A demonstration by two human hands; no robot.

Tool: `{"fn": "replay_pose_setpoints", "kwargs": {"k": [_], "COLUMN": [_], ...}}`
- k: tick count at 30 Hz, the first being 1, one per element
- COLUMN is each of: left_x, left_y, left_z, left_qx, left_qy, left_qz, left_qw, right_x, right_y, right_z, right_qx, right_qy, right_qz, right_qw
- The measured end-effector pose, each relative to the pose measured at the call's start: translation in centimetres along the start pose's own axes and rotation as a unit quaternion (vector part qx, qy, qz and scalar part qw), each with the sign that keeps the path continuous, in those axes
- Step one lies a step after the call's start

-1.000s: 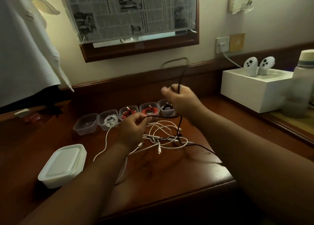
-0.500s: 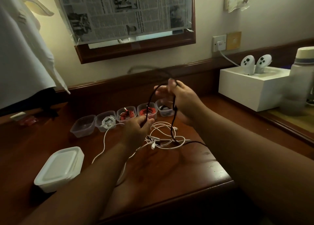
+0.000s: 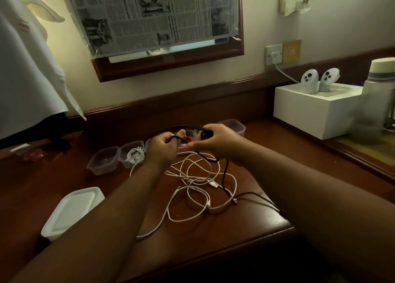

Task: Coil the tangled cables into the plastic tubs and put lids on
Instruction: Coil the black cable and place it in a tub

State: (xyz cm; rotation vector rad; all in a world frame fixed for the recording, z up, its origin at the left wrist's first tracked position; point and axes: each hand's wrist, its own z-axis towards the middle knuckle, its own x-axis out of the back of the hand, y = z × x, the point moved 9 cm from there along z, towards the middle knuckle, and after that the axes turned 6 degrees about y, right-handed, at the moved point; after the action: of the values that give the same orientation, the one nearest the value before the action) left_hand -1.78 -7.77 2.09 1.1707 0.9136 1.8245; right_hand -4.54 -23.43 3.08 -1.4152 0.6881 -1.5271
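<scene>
A dark wooden desk [image 3: 64,175] with bare room on its left half, between a row of clear tubs [image 3: 102,163] at the back and a stack of white lids [image 3: 72,210] near the front edge. The middle is blocked by a loose tangle of white cables [image 3: 201,182] spread flat across the wood, with a black cable [image 3: 252,195] trailing over the front right edge. 2 forearms reach in above this tangle. At right, a white box [image 3: 310,113] holding 2 controllers and a tall bottle [image 3: 376,103] close off that side. A raised wooden ledge runs along the back wall.
</scene>
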Motion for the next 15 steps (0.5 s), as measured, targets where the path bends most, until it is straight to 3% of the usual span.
{"fn": "replay_pose_setpoints", "kwargs": {"k": [4, 8, 12, 15], "left_x": [-1.0, -2.0, -2.2, -3.3], "left_y": [0.1, 0.1, -0.6, -0.9], "left_z": [0.2, -0.4, -1.2, -2.8], "left_qx": [0.051, 0.103, 0.162, 0.14], "left_qy": [-0.044, -0.088, -0.076, -0.092], "left_qz": [0.083, -0.047, -0.263, -0.285], "left_qw": [0.994, 0.99, 0.948, 0.944], "right_x": [-1.8, -2.4, -0.2, 1.6], "right_y": [0.6, 0.7, 0.0, -0.3], "right_z": [-0.3, -0.1, 0.5, 0.9], "right_qx": [-0.004, 0.014, 0.019, 0.029], "right_qy": [-0.076, -0.097, 0.015, 0.098], "right_qz": [-0.099, -0.17, 0.014, 0.159], "right_qw": [0.992, 0.981, 1.0, 0.982]}}
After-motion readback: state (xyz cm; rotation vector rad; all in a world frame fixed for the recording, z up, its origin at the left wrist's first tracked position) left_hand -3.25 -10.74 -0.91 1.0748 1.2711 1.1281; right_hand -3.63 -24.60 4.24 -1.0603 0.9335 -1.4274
